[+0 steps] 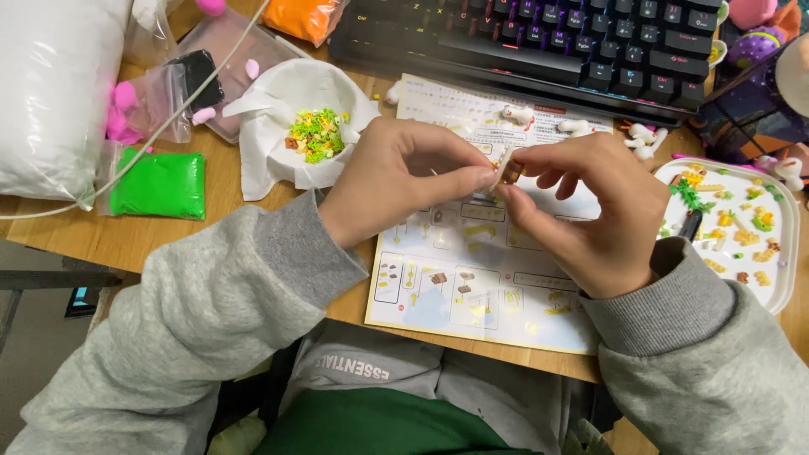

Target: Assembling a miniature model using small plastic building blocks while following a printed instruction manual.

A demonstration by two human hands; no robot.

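Bowl [278, 93] of tiny bricks [317, 135]

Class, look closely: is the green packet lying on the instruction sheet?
No: the green packet lies on the bare wooden desk, left of the instruction sheet.

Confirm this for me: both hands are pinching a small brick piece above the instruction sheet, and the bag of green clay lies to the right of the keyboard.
Wrong on the bag: the head view shows the bag of green clay at the left, beside the paper-lined bowl, left of the keyboard. The left hand and right hand do pinch the small brick piece above the instruction sheet.
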